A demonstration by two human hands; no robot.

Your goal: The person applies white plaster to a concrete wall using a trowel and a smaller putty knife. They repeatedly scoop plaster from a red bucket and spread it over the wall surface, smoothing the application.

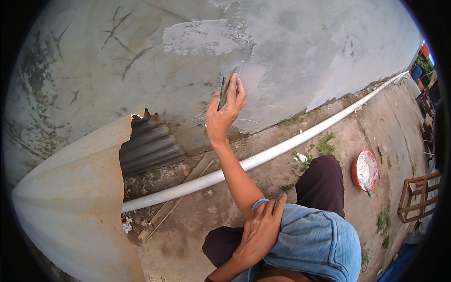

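My right hand (224,110) reaches out to the grey wall (300,51) and is closed on a flat scraper (227,89). Seen nearly edge-on, the scraper's blade is at the wall surface; whether it touches cannot be told. Around it the wall carries smeared pale filler (202,37), with rough bare patches to the left. My left hand (261,230) lies across my right upper arm, its fingers stretched over the blue sleeve (305,235), with no tool visible in it. Off to the right on the ground, a red bowl (365,170) holds white paste, and a tool handle sticks out at its rim.
A long white pipe (282,149) runs along the foot of the wall. Rusty corrugated sheet metal (75,202) stands at the left. Wooden strips (176,202) lie near the pipe. A wooden frame (418,197) is at the far right. Small weeds grow from the ground.
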